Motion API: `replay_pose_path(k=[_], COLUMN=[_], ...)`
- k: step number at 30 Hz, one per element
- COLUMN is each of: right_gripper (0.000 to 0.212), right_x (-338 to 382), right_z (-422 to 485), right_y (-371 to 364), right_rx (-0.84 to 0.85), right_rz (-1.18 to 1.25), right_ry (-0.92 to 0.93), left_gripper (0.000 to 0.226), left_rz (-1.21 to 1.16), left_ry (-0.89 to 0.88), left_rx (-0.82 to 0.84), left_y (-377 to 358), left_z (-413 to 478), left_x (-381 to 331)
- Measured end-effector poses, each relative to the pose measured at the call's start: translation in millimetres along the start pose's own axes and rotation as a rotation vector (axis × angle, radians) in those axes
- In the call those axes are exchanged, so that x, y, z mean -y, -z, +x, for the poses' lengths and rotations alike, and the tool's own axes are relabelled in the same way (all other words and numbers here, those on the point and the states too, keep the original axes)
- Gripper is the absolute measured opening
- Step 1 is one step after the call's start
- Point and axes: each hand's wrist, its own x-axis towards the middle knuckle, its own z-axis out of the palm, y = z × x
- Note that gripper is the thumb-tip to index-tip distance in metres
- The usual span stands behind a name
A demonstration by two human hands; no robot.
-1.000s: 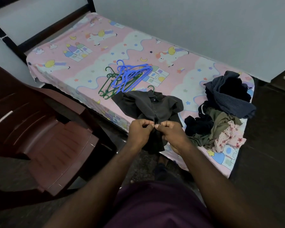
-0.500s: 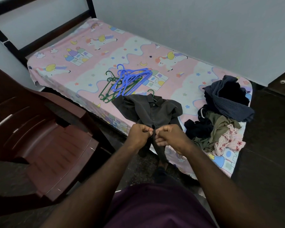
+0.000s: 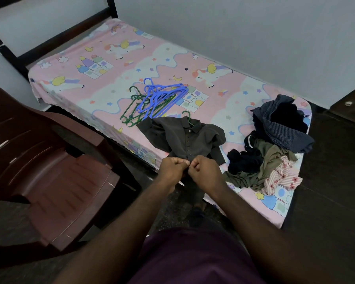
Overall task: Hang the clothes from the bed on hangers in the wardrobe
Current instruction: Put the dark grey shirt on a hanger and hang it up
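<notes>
— Buttoning the dark shirt (image 3: 182, 138), it seems; how to do it well?
— Keep the placket taut and work one button at a time. The left hand (image 3: 172, 169) and right hand (image 3: 205, 171) meet, knuckles up, each pinching the fabric at the bed (image 3: 103, 111) edge. The green hanger (image 3: 188, 118) sits in the collar.
</notes>
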Motion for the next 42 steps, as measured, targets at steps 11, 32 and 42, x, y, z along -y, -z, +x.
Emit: replay_pose_path(k=[11,32,42], right_gripper=[0.013,0.007,0.013], right_x=[-1.4,3.3,6.0], right_z=[11.5,37.7,39.4], right_y=[3.0,-5.3,3.4], right_rx=[0.032,-0.018,0.251], right_rz=[0.384,0.434,1.082], right_ry=[-0.143,-0.114,-0.451], left_gripper=[0.011,0.013,0.018], left_rz=[-0.115,-0.293,-0.066], left_ry=[0.053,0.070,-0.057], left_rx=[0.011,0.098,0.189], left_y=[0.4,13.3,19.6], left_z=[7.6,30.8,30.8], left_x=[-9.8,-28.6,-25.1])
